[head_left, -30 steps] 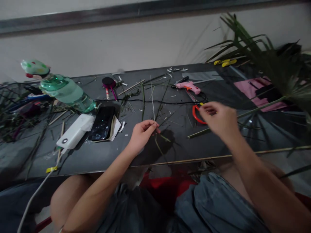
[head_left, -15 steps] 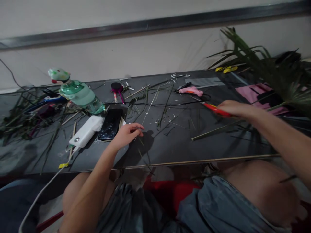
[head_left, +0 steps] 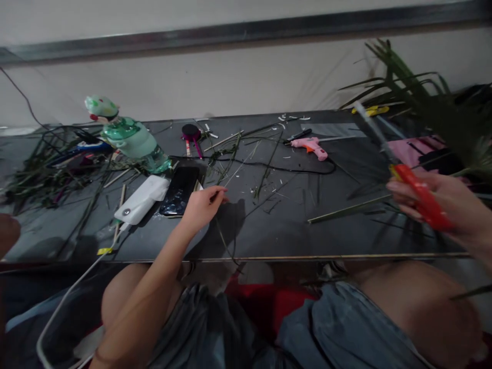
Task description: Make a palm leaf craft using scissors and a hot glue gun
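Scissors (head_left: 417, 197) with red handles sit gripped in the right hand (head_left: 449, 207), right of the phone (head_left: 180, 190); the left hand (head_left: 202, 207) pinches a thin stem (head_left: 225, 241) beside it.

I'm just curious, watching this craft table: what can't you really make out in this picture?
- Scissors in the right hand: blades motion-blurred, head view.
- Thin strip pinched by the left hand: too thin to follow.
- Palm leaves: cut off by the right edge.
- Phone screen: dark, unreadable.

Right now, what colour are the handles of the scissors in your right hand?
Red, on the scissors held in the right hand; seen in the head view.
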The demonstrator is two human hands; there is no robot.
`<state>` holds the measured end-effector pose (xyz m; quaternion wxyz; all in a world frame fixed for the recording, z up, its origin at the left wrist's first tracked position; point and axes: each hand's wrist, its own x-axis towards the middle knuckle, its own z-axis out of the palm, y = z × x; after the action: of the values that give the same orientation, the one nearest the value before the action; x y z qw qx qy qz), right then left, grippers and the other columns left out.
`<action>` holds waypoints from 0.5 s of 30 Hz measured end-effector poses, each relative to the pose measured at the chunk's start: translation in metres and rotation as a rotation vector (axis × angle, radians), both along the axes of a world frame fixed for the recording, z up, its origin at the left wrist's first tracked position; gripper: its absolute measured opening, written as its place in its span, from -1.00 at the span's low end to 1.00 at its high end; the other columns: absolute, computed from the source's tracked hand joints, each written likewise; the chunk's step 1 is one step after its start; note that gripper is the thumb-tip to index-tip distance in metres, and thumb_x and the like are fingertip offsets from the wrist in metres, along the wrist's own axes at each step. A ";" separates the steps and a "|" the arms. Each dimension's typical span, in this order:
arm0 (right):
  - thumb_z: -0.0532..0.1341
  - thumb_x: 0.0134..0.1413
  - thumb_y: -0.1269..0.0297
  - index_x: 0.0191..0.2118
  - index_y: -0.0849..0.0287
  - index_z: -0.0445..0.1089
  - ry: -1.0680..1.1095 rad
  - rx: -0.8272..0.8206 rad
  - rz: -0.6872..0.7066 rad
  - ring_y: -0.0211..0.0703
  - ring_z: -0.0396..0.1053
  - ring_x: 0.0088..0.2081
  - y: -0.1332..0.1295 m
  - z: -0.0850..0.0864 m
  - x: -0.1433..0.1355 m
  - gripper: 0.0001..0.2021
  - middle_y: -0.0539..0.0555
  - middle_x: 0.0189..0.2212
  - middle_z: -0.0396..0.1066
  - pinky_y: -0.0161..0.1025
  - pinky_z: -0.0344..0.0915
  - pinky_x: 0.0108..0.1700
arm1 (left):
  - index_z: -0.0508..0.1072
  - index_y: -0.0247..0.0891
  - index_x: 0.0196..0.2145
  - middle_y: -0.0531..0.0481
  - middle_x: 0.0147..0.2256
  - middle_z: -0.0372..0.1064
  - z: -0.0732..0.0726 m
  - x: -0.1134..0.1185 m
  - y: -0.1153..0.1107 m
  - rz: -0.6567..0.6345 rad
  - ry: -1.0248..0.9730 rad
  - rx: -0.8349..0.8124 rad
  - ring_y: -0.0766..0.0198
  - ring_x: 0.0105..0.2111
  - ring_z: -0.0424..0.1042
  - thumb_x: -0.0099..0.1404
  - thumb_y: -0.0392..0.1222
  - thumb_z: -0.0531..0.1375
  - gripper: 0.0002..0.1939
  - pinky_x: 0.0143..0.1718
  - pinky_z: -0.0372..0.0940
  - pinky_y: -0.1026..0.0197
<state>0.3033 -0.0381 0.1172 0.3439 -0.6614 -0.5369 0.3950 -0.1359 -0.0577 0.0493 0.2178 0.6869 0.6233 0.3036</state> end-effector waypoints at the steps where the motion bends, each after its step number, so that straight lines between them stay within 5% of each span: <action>1: 0.44 -0.29 -0.02 -0.50 0.12 0.20 0.168 -0.004 -0.029 -0.43 0.02 -0.72 -0.001 -0.002 -0.011 -0.55 -0.12 -0.68 0.06 -0.42 -0.05 -0.73 | 0.51 -0.31 -0.13 -0.07 -0.39 0.58 -0.001 0.002 -0.001 -0.019 -0.048 -0.001 0.21 -0.37 0.55 0.32 -0.07 0.05 -0.66 -0.29 0.37 0.26; 3: 0.42 -0.28 -0.07 -0.43 0.12 0.18 0.446 -0.048 -0.054 -0.48 -0.05 -0.72 0.000 -0.006 -0.035 -0.51 -0.16 -0.64 -0.02 -0.43 -0.12 -0.71 | 0.47 -0.32 -0.08 -0.07 -0.39 0.57 -0.002 0.004 -0.003 -0.055 -0.143 -0.012 0.23 -0.38 0.55 0.32 -0.08 0.05 -0.65 -0.29 0.39 0.25; 6: 0.36 -0.29 -0.24 -0.27 0.15 0.23 0.556 -0.228 0.027 -0.52 -0.07 -0.69 0.007 -0.013 -0.071 -0.39 -0.14 -0.54 0.03 -0.44 -0.12 -0.68 | 0.47 -0.32 -0.11 -0.01 -0.50 0.53 -0.002 0.008 -0.005 -0.063 -0.215 -0.044 0.27 -0.46 0.52 0.31 -0.09 0.07 -0.67 -0.36 0.36 0.28; 10: 0.10 -0.04 -0.41 -0.21 0.19 0.20 0.399 -0.394 0.233 -0.52 -0.02 -0.67 0.011 -0.019 -0.103 -0.34 -0.07 -0.45 0.13 -0.42 -0.01 -0.66 | 0.48 -0.34 -0.17 0.14 -0.70 0.30 0.000 0.013 -0.006 0.002 -0.332 -0.095 0.30 -0.58 0.45 0.28 -0.12 0.07 -0.70 -0.49 0.27 0.32; 15: -0.03 0.09 -0.41 -0.18 0.21 0.21 0.110 -0.501 0.456 -0.50 0.08 -0.62 0.007 -0.011 -0.108 -0.34 0.03 -0.38 0.23 -0.45 0.12 -0.62 | 0.46 -0.34 -0.26 0.18 -0.74 0.18 -0.001 0.021 -0.006 0.043 -0.477 -0.176 0.31 -0.63 0.38 0.22 -0.15 0.09 -0.76 -0.55 0.19 0.34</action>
<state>0.1951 -0.0307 0.1066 0.1024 -0.5660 -0.5378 0.6164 -0.1144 -0.0640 0.0483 0.4111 0.5607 0.5929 0.4064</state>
